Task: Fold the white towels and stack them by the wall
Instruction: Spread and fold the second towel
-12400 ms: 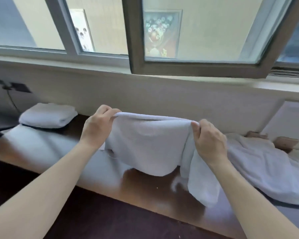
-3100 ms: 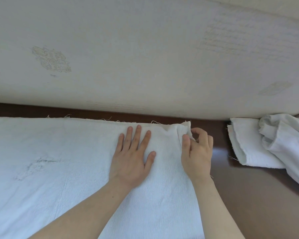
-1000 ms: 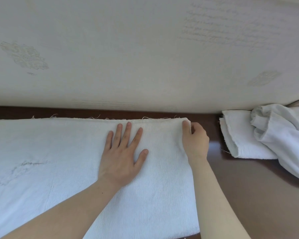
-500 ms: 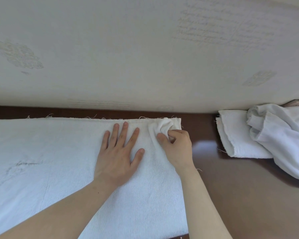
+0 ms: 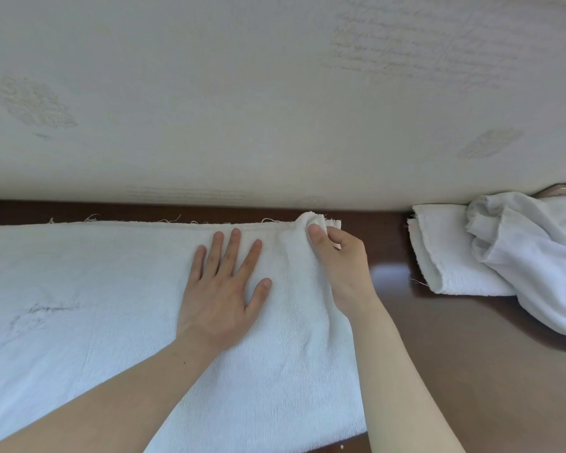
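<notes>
A white towel [image 5: 111,322] lies spread flat across the dark wooden surface [image 5: 471,371], its far edge frayed and running along the wall. My left hand [image 5: 224,289] presses flat on the towel with fingers spread, a little left of the far right corner. My right hand [image 5: 339,259] pinches that far right corner between thumb and fingers and lifts it slightly into a small bunch. More white towels [image 5: 504,256] sit in a crumpled heap at the right, touching the wall.
The pale patterned wall [image 5: 275,109] rises directly behind the towel's far edge. A strip of bare brown wood separates the spread towel from the heap on the right. A small tan object [image 5: 559,191] peeks out behind the heap.
My right hand let the flat corner go, then gathered and pinched it again, and has now shifted back right with the bunched corner. My left hand stays pressed flat.
</notes>
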{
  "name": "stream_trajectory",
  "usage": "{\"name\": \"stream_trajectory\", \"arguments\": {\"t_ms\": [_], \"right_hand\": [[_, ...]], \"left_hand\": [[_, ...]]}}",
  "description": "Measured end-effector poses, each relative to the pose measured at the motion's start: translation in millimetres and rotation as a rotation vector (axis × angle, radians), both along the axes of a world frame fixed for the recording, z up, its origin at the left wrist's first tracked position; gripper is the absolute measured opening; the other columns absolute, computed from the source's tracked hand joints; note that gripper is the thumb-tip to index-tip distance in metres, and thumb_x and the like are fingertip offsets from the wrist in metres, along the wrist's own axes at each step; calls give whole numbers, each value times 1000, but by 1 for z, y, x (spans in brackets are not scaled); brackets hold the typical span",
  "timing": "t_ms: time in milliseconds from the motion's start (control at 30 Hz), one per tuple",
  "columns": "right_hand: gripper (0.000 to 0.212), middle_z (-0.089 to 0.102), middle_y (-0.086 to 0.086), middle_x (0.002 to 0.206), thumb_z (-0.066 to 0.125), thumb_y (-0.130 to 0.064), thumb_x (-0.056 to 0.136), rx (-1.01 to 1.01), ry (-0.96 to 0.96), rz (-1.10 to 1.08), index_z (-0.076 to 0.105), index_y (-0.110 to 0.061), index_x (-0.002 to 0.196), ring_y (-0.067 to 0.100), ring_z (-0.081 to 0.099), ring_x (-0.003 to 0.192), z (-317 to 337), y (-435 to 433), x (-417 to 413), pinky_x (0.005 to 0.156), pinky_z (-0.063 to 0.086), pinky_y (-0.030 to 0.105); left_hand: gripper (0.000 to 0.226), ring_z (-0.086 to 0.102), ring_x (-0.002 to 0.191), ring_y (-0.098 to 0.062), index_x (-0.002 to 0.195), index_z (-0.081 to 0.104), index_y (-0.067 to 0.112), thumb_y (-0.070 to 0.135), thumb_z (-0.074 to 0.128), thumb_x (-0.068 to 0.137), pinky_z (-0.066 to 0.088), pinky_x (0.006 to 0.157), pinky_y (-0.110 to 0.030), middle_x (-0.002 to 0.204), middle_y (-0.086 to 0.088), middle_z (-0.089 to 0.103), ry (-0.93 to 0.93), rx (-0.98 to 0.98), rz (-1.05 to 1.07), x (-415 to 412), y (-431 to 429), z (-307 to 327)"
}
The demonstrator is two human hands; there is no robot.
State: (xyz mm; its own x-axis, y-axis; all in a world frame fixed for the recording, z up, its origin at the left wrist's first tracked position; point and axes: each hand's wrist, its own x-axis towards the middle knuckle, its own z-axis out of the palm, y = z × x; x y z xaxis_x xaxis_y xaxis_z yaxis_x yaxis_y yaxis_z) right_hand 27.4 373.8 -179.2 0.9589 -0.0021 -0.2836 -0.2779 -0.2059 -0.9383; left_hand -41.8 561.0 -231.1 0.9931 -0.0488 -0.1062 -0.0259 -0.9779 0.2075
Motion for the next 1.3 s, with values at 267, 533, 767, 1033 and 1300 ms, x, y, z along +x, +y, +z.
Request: {"name": "stream_trajectory", "arguments": {"t_ms": [267, 533, 767, 1033, 1300], "right_hand": [[37, 46, 5, 78, 51, -28, 101, -688, -188, -203, 40, -13, 69, 21, 38, 69, -32, -25, 22, 58, 24, 32], [31, 51, 11, 124, 45, -23, 103, -899, -156, -215, 46, -10, 131, 35, 57, 100, -36, -15, 16, 72, 40, 39], [56, 21, 3, 163, 28, -48, 104, -1129, -278, 136, 19, -32, 156, 26, 17, 150, -47, 21, -82, 119, 13, 54], [68, 8, 5, 166, 11, -60, 101, -1179, 39, 6, 3, -25, 159, 27, 3, 153, -49, -21, -129, 121, 4, 56], [61, -5, -2, 167, 6, -60, 100, -1131, -65, 200, 2, -38, 157, 20, -10, 152, -50, -12, -174, 122, 0, 52]], "left_hand": [[70, -21, 150, -21, 156, -7, 36, 67, -8, 94, -6, 122, -46, 165, 0, -15, 9, 4, -4, 0, 0, 2], [69, -22, 150, -21, 156, -10, 35, 66, -5, 95, -6, 122, -47, 164, 0, -18, 14, 22, -9, 0, 1, 2], [71, -17, 151, -23, 158, -6, 33, 66, 0, 95, -7, 122, -46, 165, -1, -14, 4, 23, -10, -1, 0, -1], [70, -16, 151, -25, 158, -7, 31, 64, 1, 96, -7, 122, -47, 166, -2, -12, 23, 53, -26, -2, 0, 2], [65, 2, 153, -19, 153, 35, 27, 58, 17, 99, -5, 123, -43, 165, -3, 13, -38, -198, -210, -21, 3, 12]]}}
